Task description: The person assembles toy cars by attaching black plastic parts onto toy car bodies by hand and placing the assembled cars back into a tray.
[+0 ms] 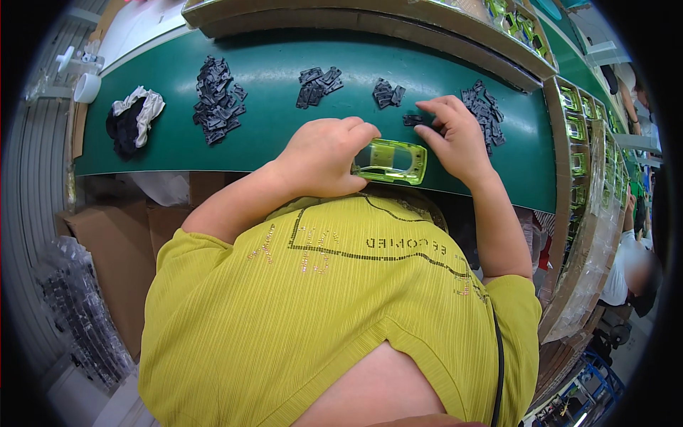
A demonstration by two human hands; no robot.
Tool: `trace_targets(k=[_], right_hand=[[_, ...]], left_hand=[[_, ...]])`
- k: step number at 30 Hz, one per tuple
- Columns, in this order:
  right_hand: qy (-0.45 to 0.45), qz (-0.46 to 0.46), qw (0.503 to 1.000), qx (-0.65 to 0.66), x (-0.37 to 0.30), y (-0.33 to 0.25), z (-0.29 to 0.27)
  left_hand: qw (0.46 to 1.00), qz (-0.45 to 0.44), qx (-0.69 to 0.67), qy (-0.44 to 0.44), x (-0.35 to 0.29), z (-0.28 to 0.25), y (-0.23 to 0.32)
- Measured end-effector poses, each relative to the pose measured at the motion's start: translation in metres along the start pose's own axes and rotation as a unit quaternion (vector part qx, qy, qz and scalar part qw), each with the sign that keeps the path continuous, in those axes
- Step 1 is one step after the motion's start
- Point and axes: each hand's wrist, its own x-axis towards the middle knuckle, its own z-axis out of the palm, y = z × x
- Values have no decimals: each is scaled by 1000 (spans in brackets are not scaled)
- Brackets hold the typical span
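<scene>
My left hand (pixel 324 153) is closed around the back end of a clear yellow-green toy car body (pixel 390 162), holding it at the near edge of the green table. The car body lies sideways, its open window frames showing. To its right, my right hand (pixel 457 139) has a small black plastic part (pixel 413 120) between thumb and fingers, just above the car body. Its index finger is stretched out over the part. Close to the right hand are a small pile of black parts (pixel 388 94) and a longer pile of them (pixel 484 114).
More black parts lie in a large pile (pixel 217 103) and a smaller pile (pixel 316 87) on the green table (pixel 274 57). A black and white cloth bundle (pixel 134 121) rests at the left. Cardboard trays of green car bodies (pixel 578 165) border the right side and the back (pixel 370 25).
</scene>
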Motion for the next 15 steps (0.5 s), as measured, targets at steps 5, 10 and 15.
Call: trace_targets(k=[5,10,15], right_hand=[[19,-98,986,-130,10,7,9],[54,-168,969,-171,10,1,11],[84,-151,966,-193,9,9,13]], left_hand=[[997,-73,-16,-23,0,-8,-3],[993,-107,-44,19,-3,-8,-2],[990,-115,-72,25,2,2,-8]])
